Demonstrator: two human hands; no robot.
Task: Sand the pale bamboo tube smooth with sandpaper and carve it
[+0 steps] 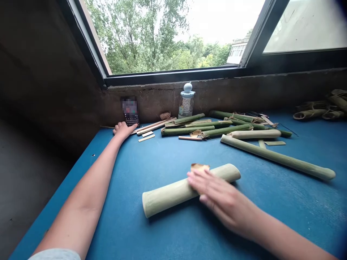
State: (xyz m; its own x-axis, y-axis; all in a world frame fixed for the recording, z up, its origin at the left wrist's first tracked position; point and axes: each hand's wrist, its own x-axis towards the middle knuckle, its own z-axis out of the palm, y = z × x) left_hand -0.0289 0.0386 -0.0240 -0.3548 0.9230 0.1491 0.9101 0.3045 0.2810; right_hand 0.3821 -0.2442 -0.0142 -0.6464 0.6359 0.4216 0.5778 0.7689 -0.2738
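A pale, peeled bamboo tube (pixel 168 196) lies slantwise on the blue table in front of me. My right hand (pixel 219 198), slightly blurred, lies across its middle with the fingers pressed down. Under those fingers is a tan, brown-edged piece of sandpaper (pixel 200 167), mostly hidden, curved over the tube. Far forward on the left, my left hand (pixel 123 130) is stretched out to a phone (pixel 130 112) that leans on the wall; its screen is partly blurred. The left fingers are spread, with the thumb at the phone's lower edge.
Several green bamboo pieces (pixel 189 129) and thin strips (pixel 153 126) lie along the wall. A long bamboo pole (pixel 279 157) rests on the right. By the sill stands a glass jar (pixel 186 104) with a light-blue lid. Bamboo sheaths (pixel 311 113) lie at far right.
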